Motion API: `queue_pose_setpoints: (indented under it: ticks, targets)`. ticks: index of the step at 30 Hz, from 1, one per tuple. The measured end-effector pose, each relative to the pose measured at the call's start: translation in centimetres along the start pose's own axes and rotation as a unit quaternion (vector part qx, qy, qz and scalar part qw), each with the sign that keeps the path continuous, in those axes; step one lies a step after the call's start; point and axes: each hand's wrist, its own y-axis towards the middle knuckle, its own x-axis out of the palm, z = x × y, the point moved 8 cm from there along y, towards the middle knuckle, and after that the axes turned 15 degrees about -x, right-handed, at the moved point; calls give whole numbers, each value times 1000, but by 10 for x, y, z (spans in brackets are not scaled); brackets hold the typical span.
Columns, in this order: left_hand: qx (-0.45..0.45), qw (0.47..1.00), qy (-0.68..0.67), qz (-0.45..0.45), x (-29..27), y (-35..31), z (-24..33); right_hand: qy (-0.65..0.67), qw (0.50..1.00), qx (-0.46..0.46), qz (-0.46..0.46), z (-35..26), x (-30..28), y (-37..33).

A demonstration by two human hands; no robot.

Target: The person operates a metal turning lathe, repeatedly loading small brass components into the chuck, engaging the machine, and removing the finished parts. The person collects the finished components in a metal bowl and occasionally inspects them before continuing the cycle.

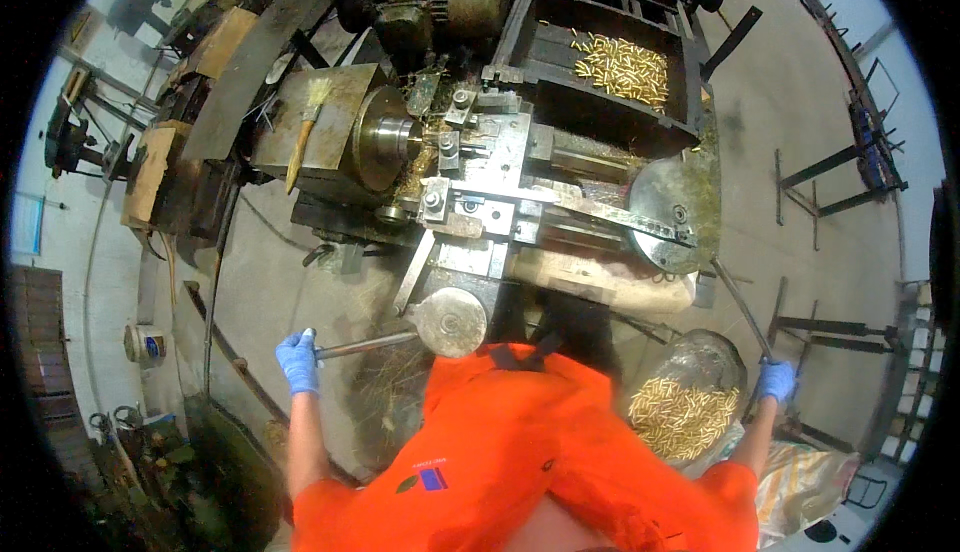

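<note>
In a blue glove, my left hand (pixel 297 360) is closed round the end of a metal lever (pixel 368 345). That lever runs to a round disc (pixel 451 322) at the front of a small lathe (pixel 490 167). Over on the right, my gloved right hand (pixel 776 380) grips the end of a longer lever (pixel 742 307), which slants up toward a large round plate (pixel 660 214) on the lathe's right end. A shiny chuck (pixel 390 139) faces the tool posts on the cross slide. Whether a workpiece sits in it is too small to tell.
A brush (pixel 308 137) lies on the headstock. Behind the bed, a dark metal tray (pixel 540 47) holds many small brass pieces (pixel 630 67). More brass pieces fill a round pan (pixel 715 352) near my right arm, beside a woven sack (pixel 800 487). An electric motor (pixel 425 2) stands at the back.
</note>
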Motion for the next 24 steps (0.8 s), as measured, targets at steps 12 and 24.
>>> queue_pose_setpoints:
  ticks: [12, 24]
  targets:
    - [309, 892, 329, -10, 69, -41, 68, -23, 999, -21, 21, 14, 29, 12]
    - [252, 913, 318, -35, 76, -59, 79, 7, 1000, 2, -23, -13, -14, -22]
